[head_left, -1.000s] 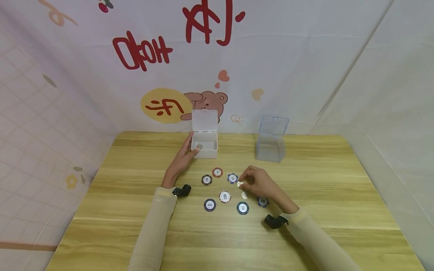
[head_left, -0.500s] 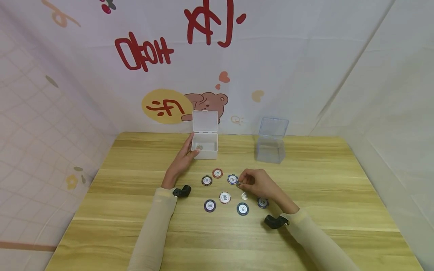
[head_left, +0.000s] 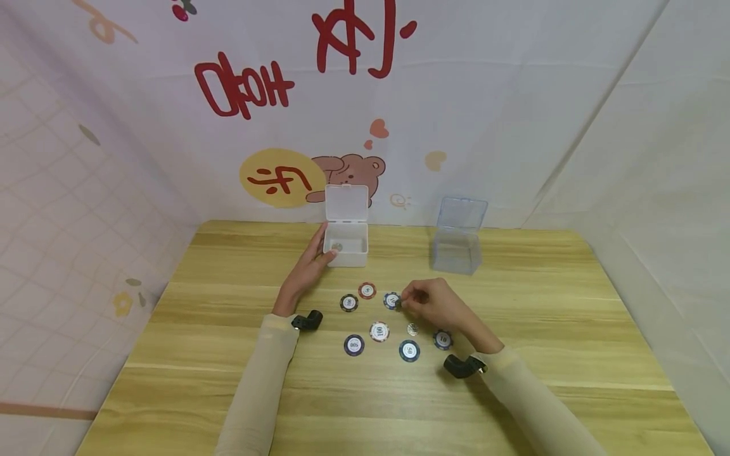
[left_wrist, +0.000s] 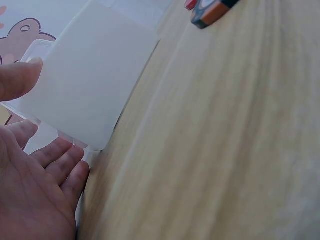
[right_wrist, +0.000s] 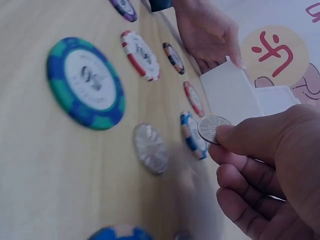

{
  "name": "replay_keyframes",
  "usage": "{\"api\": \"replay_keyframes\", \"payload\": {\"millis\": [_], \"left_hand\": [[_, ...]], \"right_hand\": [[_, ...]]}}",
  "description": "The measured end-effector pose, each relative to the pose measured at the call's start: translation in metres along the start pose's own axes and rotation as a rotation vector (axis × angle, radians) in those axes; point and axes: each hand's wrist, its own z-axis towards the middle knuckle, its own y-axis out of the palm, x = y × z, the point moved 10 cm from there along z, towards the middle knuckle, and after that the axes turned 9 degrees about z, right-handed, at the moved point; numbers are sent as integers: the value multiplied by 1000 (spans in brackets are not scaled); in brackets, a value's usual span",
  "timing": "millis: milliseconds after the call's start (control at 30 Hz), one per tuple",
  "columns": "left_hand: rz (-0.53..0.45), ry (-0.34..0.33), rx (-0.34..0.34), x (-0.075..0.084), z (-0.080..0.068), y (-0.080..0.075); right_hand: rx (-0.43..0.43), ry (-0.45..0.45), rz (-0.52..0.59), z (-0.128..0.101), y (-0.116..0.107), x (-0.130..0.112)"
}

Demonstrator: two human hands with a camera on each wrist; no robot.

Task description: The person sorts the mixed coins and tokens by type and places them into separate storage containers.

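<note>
In the head view my left hand [head_left: 305, 271] holds the left corner of an open white plastic box [head_left: 352, 259]. Its thumb lies at the front rim and its fingers along the side. A silver coin [head_left: 337, 247] lies inside that box. My right hand [head_left: 439, 304] pinches another silver coin [right_wrist: 212, 127] between thumb and fingers, plain in the right wrist view. This coin is just above the table, next to a blue-and-white poker chip [head_left: 391, 301]. One more silver coin [head_left: 412, 329] lies flat on the table, below the right hand.
Several poker chips lie around: red [head_left: 367, 291], black [head_left: 349, 303], red-and-white [head_left: 379, 331], purple [head_left: 354, 345], green-and-blue [head_left: 409, 350] and a second blue one [head_left: 442, 339] under the right wrist. An open clear box [head_left: 456, 256] stands at the back right, before the fabric wall.
My right hand has pinched the coin and lifted it off the table, tilting it up. The left hand stays on the white box.
</note>
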Motion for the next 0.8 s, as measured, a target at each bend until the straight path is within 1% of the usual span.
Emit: {"api": "replay_keyframes", "payload": {"millis": [100, 300, 533, 633, 800], "left_hand": [[-4, 8, 3, 2, 1, 0], [-1, -16, 3, 1, 2, 0], [6, -32, 5, -1, 1, 0], [8, -40, 7, -3, 1, 0], [12, -34, 8, -3, -1, 0]], "right_hand": [[35, -11, 2, 5, -6, -7], [93, -38, 2, 16, -16, -20], [137, -56, 6, 29, -21, -27], [159, -77, 8, 34, -23, -31], [197, -106, 16, 43, -25, -39]]}}
